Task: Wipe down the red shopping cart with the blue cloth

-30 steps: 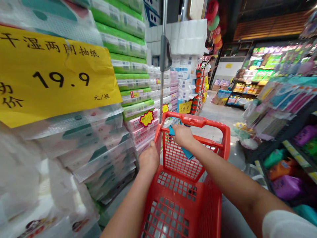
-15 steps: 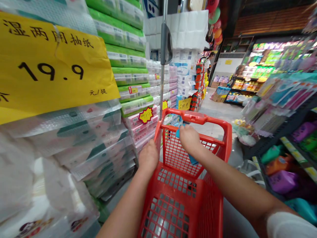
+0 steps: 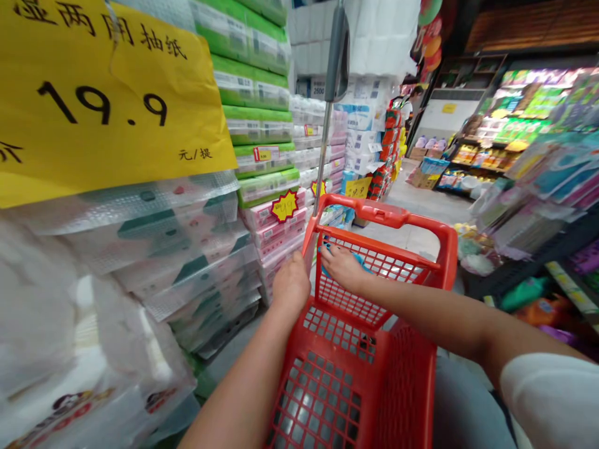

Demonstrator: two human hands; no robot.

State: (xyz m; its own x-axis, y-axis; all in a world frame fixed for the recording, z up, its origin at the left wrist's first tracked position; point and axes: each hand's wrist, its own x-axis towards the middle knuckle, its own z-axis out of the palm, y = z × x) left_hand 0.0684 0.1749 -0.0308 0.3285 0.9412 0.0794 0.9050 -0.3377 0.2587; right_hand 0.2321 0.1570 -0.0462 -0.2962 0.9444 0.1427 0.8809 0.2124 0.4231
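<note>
A red plastic shopping cart point(image 3: 374, 368) with grid walls stands before me, its basket visible down to the grid floor. My left hand point(image 3: 291, 284) is closed around the cart's left rim. Against the inside of the far grid panel, near its upper left, my right hand point(image 3: 344, 267) presses a blue cloth point(image 3: 359, 259). Parts of the cloth show beside the fingers and behind the hand; the rest is hidden. Above the panel rises the cart's red handle point(image 3: 384, 214). A metal pole with a grey clamp point(image 3: 337, 59) stands up at the far left corner.
Stacked tissue packs point(image 3: 262, 81) line the left side, with a large yellow price sign point(image 3: 107, 106) close by. Hanging goods point(image 3: 538, 187) and a dark shelf point(image 3: 528, 255) flank the right. A grey floor aisle point(image 3: 421, 199) runs ahead, where a person point(image 3: 409, 106) stands far off.
My right hand has moved left and slightly down across the grid panel with the blue cloth. The left hand keeps its hold on the rim. The camera view has shifted a little.
</note>
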